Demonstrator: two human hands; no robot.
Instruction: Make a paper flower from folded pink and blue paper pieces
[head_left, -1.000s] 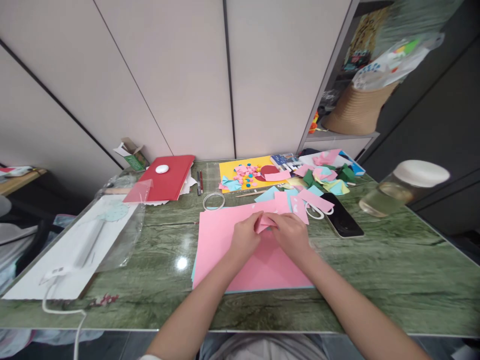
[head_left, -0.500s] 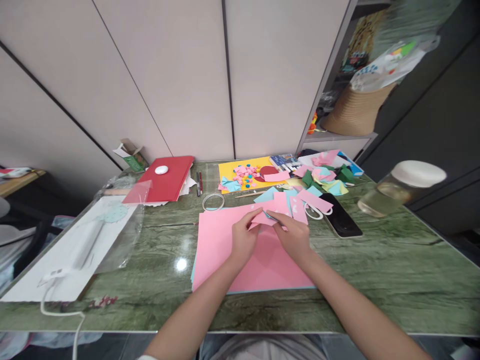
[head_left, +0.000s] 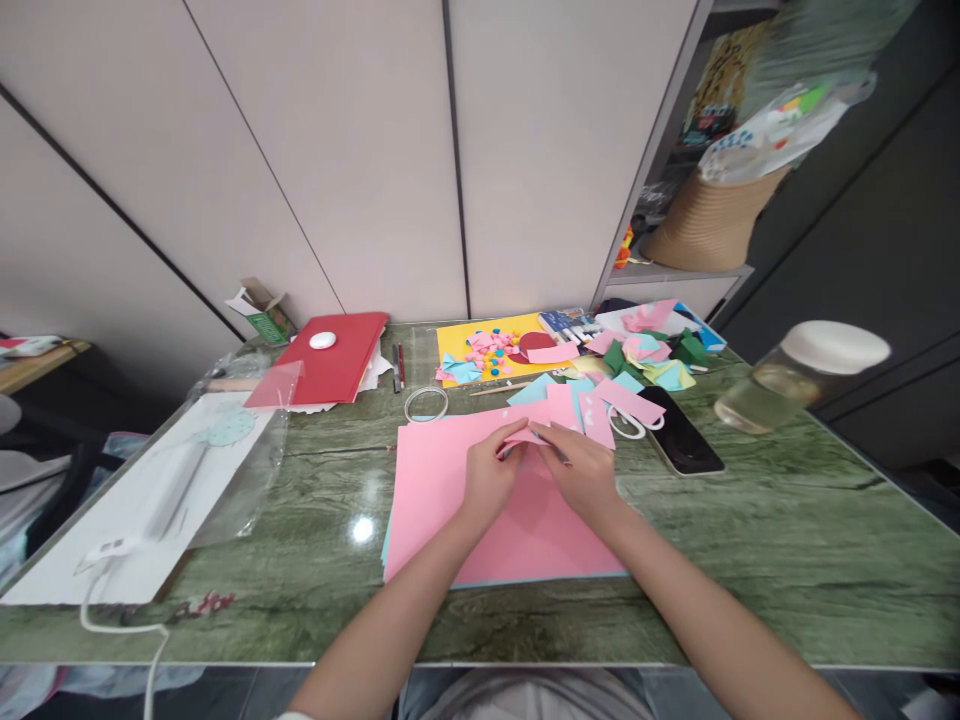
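Note:
Both my left hand [head_left: 491, 465] and my right hand [head_left: 579, 465] are closed, fingertips pinching a small piece of pink paper [head_left: 523, 436] between them. The fingers cover most of that piece, so its exact shape is hidden. Beneath my hands lies a stack of large pink sheets [head_left: 435, 510], with light blue edges showing under it. Just beyond my right hand are cut pink strips [head_left: 596, 418] and light blue paper pieces. White-handled scissors [head_left: 627, 424] lie there, partly under a strip.
A roll of tape [head_left: 426, 404] sits left of the strips. At the back, a yellow sheet [head_left: 450, 340] bears small coloured bits. Right are a phone [head_left: 684, 440] and a lidded jar [head_left: 787, 385]; left are a red folder [head_left: 330, 365] and a white board [head_left: 67, 540] with a cable.
My fingertips have drawn closer together around the small pink paper, and less of it shows now. The things on the table lie as before.

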